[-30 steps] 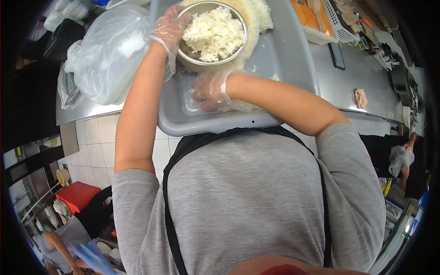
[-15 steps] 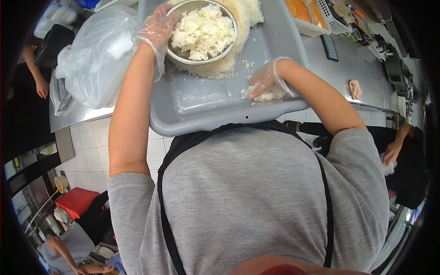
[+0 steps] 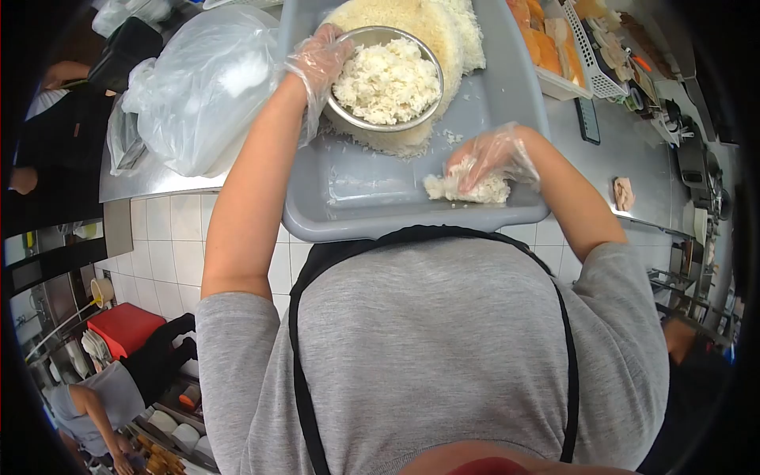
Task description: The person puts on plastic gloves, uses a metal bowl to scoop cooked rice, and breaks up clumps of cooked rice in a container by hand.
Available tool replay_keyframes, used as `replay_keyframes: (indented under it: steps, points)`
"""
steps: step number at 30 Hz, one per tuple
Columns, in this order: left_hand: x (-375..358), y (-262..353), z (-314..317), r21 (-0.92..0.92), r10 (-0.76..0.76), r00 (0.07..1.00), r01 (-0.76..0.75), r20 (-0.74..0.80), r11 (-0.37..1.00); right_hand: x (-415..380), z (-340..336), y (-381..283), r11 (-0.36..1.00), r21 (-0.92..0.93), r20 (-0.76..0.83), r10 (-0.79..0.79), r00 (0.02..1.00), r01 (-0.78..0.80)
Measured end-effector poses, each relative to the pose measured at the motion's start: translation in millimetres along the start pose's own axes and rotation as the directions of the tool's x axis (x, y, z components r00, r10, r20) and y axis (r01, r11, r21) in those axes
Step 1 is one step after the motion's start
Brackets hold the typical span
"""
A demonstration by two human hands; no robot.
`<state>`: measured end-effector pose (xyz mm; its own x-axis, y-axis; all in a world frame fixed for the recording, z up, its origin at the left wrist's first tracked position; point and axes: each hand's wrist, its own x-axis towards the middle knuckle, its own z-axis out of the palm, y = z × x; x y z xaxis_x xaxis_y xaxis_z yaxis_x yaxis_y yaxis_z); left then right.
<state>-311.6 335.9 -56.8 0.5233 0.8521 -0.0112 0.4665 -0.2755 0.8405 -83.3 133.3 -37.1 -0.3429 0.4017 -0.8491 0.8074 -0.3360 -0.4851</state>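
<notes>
A steel bowl (image 3: 434, 95) heaped with cooked white rice (image 3: 386, 79) is tilted over the grey tub (image 3: 305, 207). My left hand (image 3: 323, 59), in a clear plastic glove, grips its left rim. A large mass of rice (image 3: 443, 36) lies under and behind the bowl. Near the tub's front right corner, my right hand (image 3: 479, 162), also gloved, has its fingers curled down around a loose clump of rice (image 3: 489, 190). Part of that clump is hidden beneath the palm. Stray grains stick to the tub's floor.
A big clear plastic bag (image 3: 202, 95) stands on the steel counter left of the tub. To the right are a white basket (image 3: 590, 59), a container of orange food (image 3: 546, 47), a phone (image 3: 587, 120) and a crumpled cloth (image 3: 624, 194). A co-worker (image 3: 111, 404) stands at lower left.
My right hand has curled its fingers more tightly around the rice clump. The left hand still grips the bowl. The whole view has shifted, and co-workers at the sides have moved.
</notes>
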Motion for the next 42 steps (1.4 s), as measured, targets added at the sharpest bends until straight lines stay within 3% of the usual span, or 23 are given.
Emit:
replay_keyframes:
  steps: [1, 3, 5, 7, 11, 12, 13, 14, 16, 17, 23, 25, 27, 29, 31, 33, 35, 37, 38, 39, 40, 41, 42]
  points:
    - [2.0, -2.7, 1.2, -0.002, -0.001, 1.000, 0.001, -0.002, 1.000, -8.8, -2.9, -6.3, 1.000, -0.002, 0.002, 0.001, 1.000, -0.001]
    - [2.7, -5.4, 4.8, -0.016, 0.008, 1.000, -0.008, 0.023, 1.000, -29.9, -8.4, -18.7, 0.895, 0.379, -0.114, -0.207, 0.972, 0.235]
    - [0.8, -4.6, 5.9, 0.041, -0.009, 0.999, 0.007, 0.049, 0.999, -32.6, -9.7, -11.1, 0.841, 0.403, -0.220, -0.293, 0.930, 0.360]
    - [-1.3, -1.4, 9.1, 0.101, -0.017, 0.997, 0.009, 0.077, 0.995, -51.6, -10.1, -27.6, 0.670, 0.371, -0.596, -0.358, 0.718, 0.643]
    - [-11.2, 2.2, 15.0, -0.121, -0.017, 0.978, 0.043, 0.209, 0.992, -45.5, -10.8, -60.0, 0.679, 0.243, -0.734, -0.338, 0.589, 0.692]
    - [-15.7, 3.7, 16.3, -0.227, -0.017, 0.961, 0.083, 0.277, 0.970, -31.9, -8.7, -63.5, 0.800, -0.216, -0.799, -0.475, 0.369, 0.560]
    - [-19.9, 7.0, 18.7, -0.226, -0.015, 0.960, 0.081, 0.280, 0.971, -19.7, -6.1, -66.5, 0.755, -0.604, -0.738, -0.651, 0.179, 0.256]
    - [-22.7, 11.0, 22.0, -0.191, -0.034, 0.963, 0.087, 0.267, 0.978, -10.2, -0.7, -70.1, 0.756, -0.604, -0.740, -0.650, 0.175, 0.254]
    - [-25.8, 12.9, 26.5, -0.237, -0.014, 0.976, 0.067, 0.219, 0.969, 5.5, 11.8, -76.3, 0.649, -0.727, -0.677, -0.731, 0.082, -0.224]
    - [-26.0, 11.7, 26.8, -0.235, -0.015, 0.976, 0.068, 0.219, 0.970, 12.2, 12.1, -77.5, 0.650, -0.727, -0.678, -0.731, 0.081, -0.222]
    - [-30.4, 23.3, 21.6, -0.398, 0.025, 0.991, 0.030, 0.132, 0.917, 14.8, 5.8, -67.4, 0.678, -0.713, -0.701, -0.688, 0.187, -0.177]
    - [-21.0, 15.2, 14.9, -0.076, 0.052, 0.992, -0.043, 0.118, 0.996, -8.9, -4.2, -68.1, 0.791, -0.430, -0.736, -0.586, 0.339, 0.435]
    - [-19.3, 18.6, 11.1, -0.044, 0.021, 0.995, -0.017, 0.098, 0.999, -26.4, -16.4, -62.2, 0.786, -0.330, -0.804, -0.525, 0.281, 0.522]
    - [-18.8, 19.3, 10.9, -0.008, -0.005, 0.997, 0.006, 0.080, 1.000, -36.5, -33.2, -41.3, 0.654, 0.045, -0.946, -0.216, 0.243, 0.755]
    - [-14.7, 15.3, 9.1, -0.084, -0.026, 1.000, 0.025, -0.011, 0.996, -23.3, -47.7, -4.7, 0.892, 0.305, -0.872, 0.120, 0.474, 0.334]
    - [-1.6, -5.0, 13.6, -0.193, -0.012, 0.999, 0.004, -0.040, 0.981, -5.6, -44.5, 31.9, 0.976, -0.153, -0.728, -0.005, 0.686, -0.155]
    - [-0.8, -5.5, 10.3, -0.141, -0.016, 0.998, 0.008, -0.057, 0.990, 9.1, -17.2, 14.0, 0.850, -0.270, -0.691, 0.156, 0.706, -0.452]
    - [-2.1, -5.2, 8.8, -0.137, -0.011, 0.998, 0.003, -0.058, 0.991, 14.6, -0.7, 2.5, 0.812, -0.433, -0.504, 0.141, 0.852, -0.391]
    - [-3.0, -4.6, 8.2, -0.129, 0.004, 0.998, -0.011, -0.055, 0.992, 11.9, 2.7, -4.3, 0.814, -0.435, -0.498, 0.140, 0.856, -0.386]
    - [-2.8, -2.1, 7.0, -0.128, 0.000, 0.998, -0.007, -0.056, 0.992, 4.0, 1.2, -13.7, 0.897, -0.361, -0.180, 0.202, 0.963, -0.255]
    - [-2.8, -0.2, 6.1, -0.074, -0.014, 0.999, 0.011, -0.049, 0.997, -1.4, 0.0, -22.5, 0.958, -0.241, 0.162, 0.199, 0.967, -0.157]
    - [-3.3, 1.2, 4.4, -0.019, -0.029, 0.998, 0.028, -0.047, 0.999, 0.4, -1.1, -34.0, 0.956, -0.251, 0.164, 0.200, 0.966, -0.155]
    - [-2.4, -0.4, 3.2, -0.021, -0.033, 0.998, 0.032, -0.054, 0.999, 7.1, -1.6, -50.2, 0.922, -0.386, 0.058, 0.039, 0.998, -0.013]
